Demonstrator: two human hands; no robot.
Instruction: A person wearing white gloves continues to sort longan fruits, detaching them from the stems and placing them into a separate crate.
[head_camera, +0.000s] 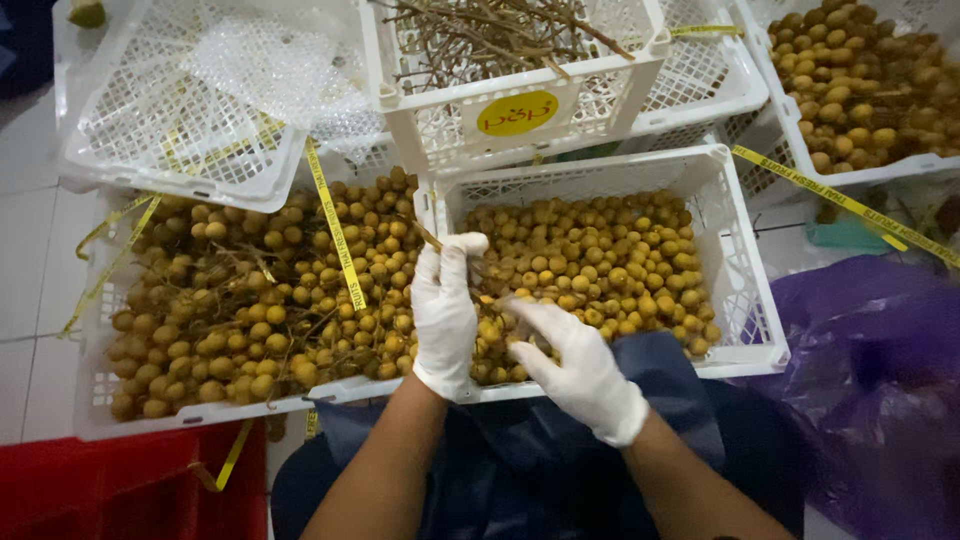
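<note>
A crate of fruit on stems (230, 310) is lying left of the left hand (443, 315), whose grip is closing on a twig (432, 238). The right hand (575, 365) is pinching fruit above the loose-fruit crate (740, 260); what exactly it holds, I cannot tell.

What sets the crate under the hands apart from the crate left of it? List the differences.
The middle crate holds loose fruit with no stems showing; the left crate holds fruit on twiggy bunches. A yellow tape strip lies across the left crate's fruit, none across the middle crate's. The left hand and right hand, both gloved, work over the middle crate only. Both are white lattice crates of small yellow-brown fruit.
</note>
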